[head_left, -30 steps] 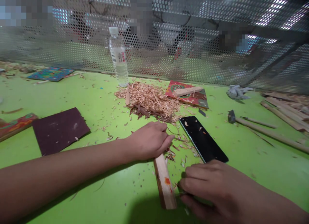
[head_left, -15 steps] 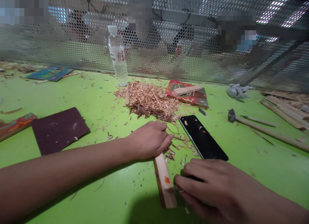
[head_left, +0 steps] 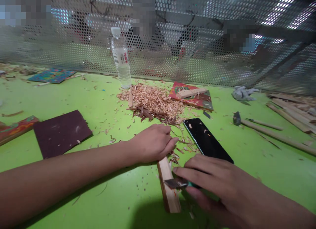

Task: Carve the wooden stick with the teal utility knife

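My left hand is closed over the far end of a wooden strip, pressing it flat on the green table. The strip is pale on top, with brown along its left side and a small orange mark partly behind the blade. In my right hand is a knife, its grey blade lying across the strip's upper face. A bit of green shows at its handle, the rest of which is hidden by my fingers. Just beyond my right hand lies a black phone with shavings on its screen.
A heap of wood shavings lies ahead, beside a water bottle and a painted board. Brown sandpaper is at left. A hammer and wood pieces lie at right. A perforated metal screen stands behind.
My right hand has moved slightly up and away along the strip. The knife blade now shows over the wood. My left hand and the strip stay in place.
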The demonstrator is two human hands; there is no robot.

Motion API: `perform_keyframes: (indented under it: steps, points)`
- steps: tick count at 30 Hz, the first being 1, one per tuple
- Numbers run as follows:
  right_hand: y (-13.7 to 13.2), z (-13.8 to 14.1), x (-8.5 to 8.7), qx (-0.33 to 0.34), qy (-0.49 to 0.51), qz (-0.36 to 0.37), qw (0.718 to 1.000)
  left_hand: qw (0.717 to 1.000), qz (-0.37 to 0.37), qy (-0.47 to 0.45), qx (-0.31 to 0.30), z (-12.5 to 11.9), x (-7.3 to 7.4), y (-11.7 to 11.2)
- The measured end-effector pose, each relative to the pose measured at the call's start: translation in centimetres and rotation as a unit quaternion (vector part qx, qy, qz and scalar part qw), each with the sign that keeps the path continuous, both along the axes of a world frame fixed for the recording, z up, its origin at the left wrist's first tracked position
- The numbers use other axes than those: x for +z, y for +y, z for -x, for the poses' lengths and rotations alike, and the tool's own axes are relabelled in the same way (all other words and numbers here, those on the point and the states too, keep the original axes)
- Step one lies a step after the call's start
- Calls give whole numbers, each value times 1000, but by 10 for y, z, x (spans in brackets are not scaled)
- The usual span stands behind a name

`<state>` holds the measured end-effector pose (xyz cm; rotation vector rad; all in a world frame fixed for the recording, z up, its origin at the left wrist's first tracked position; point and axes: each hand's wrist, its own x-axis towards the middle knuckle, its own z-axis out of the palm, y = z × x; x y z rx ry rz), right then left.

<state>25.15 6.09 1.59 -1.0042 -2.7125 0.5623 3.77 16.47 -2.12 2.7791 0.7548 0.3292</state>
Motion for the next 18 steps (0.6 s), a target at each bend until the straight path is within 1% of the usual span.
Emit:
perform_keyframes:
  steps: [4,6,12,18]
  points:
    - [1,-1,3,2,-28,112,993,1000,-5,10,0,0,0,0]
    - [1,-1,5,16,-41,136,990,1000,-6,9,1,0,1,0]
    - [2,-3,8,26,-61,127,990,1000,-4,14,0,-1,2,1]
    - [0,-5,3,24,-46,102,993,1000,-2,13,1,-2,2,1]
